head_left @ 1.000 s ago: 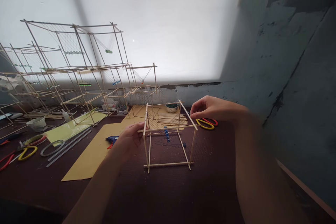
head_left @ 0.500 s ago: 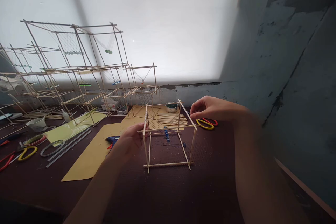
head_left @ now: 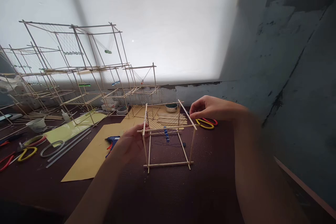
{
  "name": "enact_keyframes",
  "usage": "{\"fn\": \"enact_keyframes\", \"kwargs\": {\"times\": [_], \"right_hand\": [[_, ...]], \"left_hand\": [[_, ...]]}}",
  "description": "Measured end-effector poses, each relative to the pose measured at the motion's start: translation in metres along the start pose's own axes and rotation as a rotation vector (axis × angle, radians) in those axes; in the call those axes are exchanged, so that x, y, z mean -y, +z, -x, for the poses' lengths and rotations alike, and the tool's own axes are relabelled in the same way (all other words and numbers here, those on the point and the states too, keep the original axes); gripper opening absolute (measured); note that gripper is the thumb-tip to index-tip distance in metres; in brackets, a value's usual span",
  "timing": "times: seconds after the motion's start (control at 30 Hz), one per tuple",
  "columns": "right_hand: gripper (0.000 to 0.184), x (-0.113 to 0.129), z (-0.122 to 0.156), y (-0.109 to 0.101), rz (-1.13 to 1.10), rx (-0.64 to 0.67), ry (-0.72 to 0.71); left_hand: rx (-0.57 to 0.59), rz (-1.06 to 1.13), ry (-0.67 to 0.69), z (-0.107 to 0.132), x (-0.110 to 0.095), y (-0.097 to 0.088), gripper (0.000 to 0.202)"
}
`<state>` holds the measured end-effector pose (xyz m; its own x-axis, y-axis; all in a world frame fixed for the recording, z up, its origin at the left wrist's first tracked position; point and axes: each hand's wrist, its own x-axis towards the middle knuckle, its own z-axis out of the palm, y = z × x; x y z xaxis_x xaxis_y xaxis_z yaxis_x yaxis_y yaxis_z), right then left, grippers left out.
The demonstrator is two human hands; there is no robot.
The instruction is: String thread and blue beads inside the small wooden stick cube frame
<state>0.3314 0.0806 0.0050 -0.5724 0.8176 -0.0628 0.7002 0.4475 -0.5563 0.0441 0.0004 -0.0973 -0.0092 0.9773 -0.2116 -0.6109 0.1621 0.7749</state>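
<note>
A box-shaped frame of thin wooden sticks [head_left: 168,164] stands upright on the dark table in front of me. Blue marbles [head_left: 166,134] hang in a row inside it on fine threads, and a separate blue marble [head_left: 184,144] lies near its right side. My left hand [head_left: 132,141] grips the frame's upper left side, fingers partly behind the sticks. At the upper right stick, my right hand [head_left: 207,107] is closed in a pinch; whatever is between its fingertips is too fine to make out.
Linked stick frames with hanging marbles [head_left: 73,53] fill the back left. A blue glue gun [head_left: 112,141] lies on brown card [head_left: 86,157] beside my left arm. Yellow-and-red-handled scissors [head_left: 206,123] lie under my right hand. Loose sticks [head_left: 172,119] and a bowl [head_left: 171,107] are behind the frame.
Almost nothing differs. Both hands keep their places at the frame, and the view has shifted very slightly.
</note>
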Motion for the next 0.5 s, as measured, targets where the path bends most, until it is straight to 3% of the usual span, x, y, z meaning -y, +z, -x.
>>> {"fn": "enact_keyframes", "kwargs": {"times": [0.37, 0.5], "right_hand": [[0.029, -0.001, -0.001, 0.0, -0.021, 0.028, -0.014], [0.028, -0.001, -0.001, 0.0, -0.025, 0.022, -0.015]], "left_hand": [[0.121, 0.021, -0.02, -0.007, 0.004, -0.008, 0.004], [0.098, -0.075, 0.023, -0.01, 0.008, -0.009, 0.007]]}}
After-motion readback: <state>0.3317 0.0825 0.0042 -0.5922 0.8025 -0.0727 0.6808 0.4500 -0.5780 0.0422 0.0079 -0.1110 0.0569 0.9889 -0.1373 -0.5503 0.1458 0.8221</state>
